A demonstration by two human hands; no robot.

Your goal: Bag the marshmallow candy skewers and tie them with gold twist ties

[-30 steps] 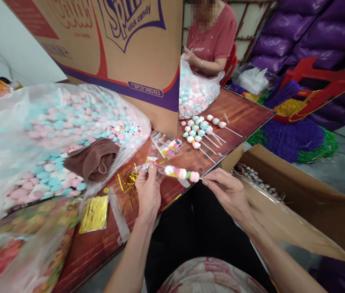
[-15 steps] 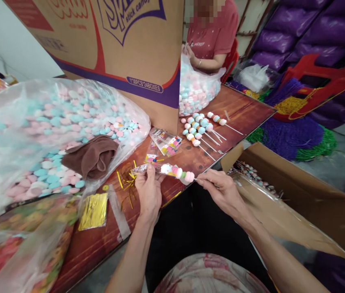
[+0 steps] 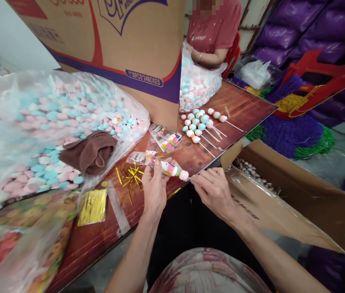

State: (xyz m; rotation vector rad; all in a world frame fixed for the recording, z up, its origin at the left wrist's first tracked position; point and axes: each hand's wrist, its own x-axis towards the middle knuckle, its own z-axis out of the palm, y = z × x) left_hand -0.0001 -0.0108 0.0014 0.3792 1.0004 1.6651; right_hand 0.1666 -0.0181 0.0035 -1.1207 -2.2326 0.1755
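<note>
One marshmallow skewer [image 3: 176, 172] between left hand [image 3: 155, 186] pinching wrapper [image 3: 138, 158] and right hand [image 3: 214, 190] pinching stick [image 3: 189, 178]

Candy skewer [image 3: 183, 175] with clear wrapper [image 3: 136, 158]
Left fingers [image 3: 157, 167] pinch the wrapper, right fingers [image 3: 198, 184] the stick [image 3: 189, 178]; more skewers [image 3: 204, 119] lie farther right.

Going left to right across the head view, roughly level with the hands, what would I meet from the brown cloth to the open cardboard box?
Brown cloth, loose gold ties, left hand, pink marshmallow, right hand, open cardboard box.
</note>
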